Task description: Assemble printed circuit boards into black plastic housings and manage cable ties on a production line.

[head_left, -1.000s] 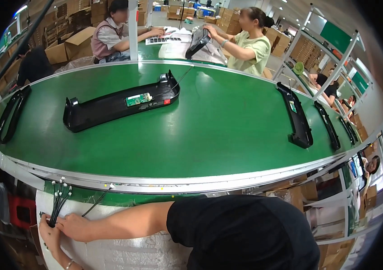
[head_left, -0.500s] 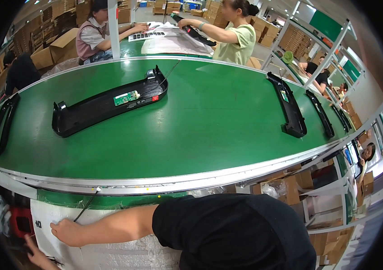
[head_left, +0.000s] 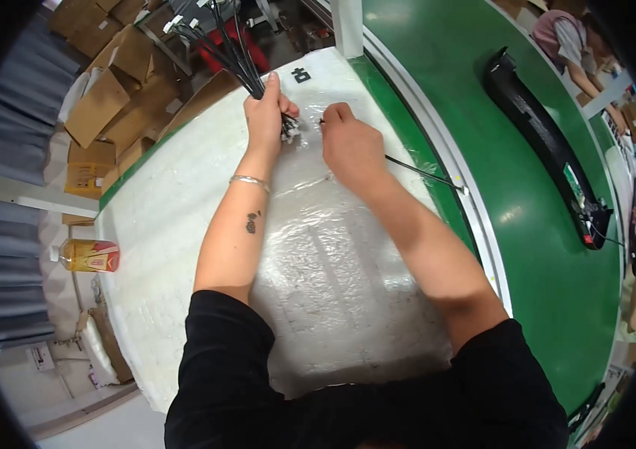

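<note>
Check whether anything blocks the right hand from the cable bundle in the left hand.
Nothing visible stands between the right hand and the cable bundle in the left hand; only a small gap separates them.

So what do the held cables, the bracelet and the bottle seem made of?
Cables: smooth black sheathing, probably plastic or rubber, given their bends. Bracelet: probably polished metal, judging by its silvery shine. Bottle: likely smooth plastic, being see-through, though glass is possible.

The view has turned left, bringing in a yellow-and-red bottle (head_left: 90, 255). The left hand (head_left: 267, 123), apart at the white surface's (head_left: 161, 299) edge half a second ago, now nears the right hand (head_left: 351, 150), its gripped black cable bundle (head_left: 232, 58) plainly visible.
</note>
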A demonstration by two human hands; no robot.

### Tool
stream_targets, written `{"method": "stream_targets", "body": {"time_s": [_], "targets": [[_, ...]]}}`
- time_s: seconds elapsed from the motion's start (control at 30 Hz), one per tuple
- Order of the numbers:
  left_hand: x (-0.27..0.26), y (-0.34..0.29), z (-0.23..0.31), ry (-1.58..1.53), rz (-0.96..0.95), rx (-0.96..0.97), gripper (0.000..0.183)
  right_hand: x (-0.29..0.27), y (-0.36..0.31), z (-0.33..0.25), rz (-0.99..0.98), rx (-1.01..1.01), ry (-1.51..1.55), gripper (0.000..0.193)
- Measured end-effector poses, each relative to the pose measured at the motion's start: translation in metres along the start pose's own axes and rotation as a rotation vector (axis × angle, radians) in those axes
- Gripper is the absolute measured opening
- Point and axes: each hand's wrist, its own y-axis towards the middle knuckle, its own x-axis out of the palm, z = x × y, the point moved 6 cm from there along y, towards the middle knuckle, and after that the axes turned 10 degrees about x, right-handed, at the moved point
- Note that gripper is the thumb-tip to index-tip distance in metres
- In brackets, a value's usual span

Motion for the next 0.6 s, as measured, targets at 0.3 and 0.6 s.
{"method": "stream_targets", "body": {"time_s": [0.3, 0.6], "targets": [[0.02, -0.011, -0.004, 0.159, -0.068, -0.026, 0.043, -0.007, -0.001, 0.013, -0.043, -0.011, 0.017, 0.018], [0.011, 0.004, 0.017, 0.127, 0.026, 0.136, 0.042, -0.005, 0.004, 0.005, -0.047, -0.002, 0.073, 0.016]]}}
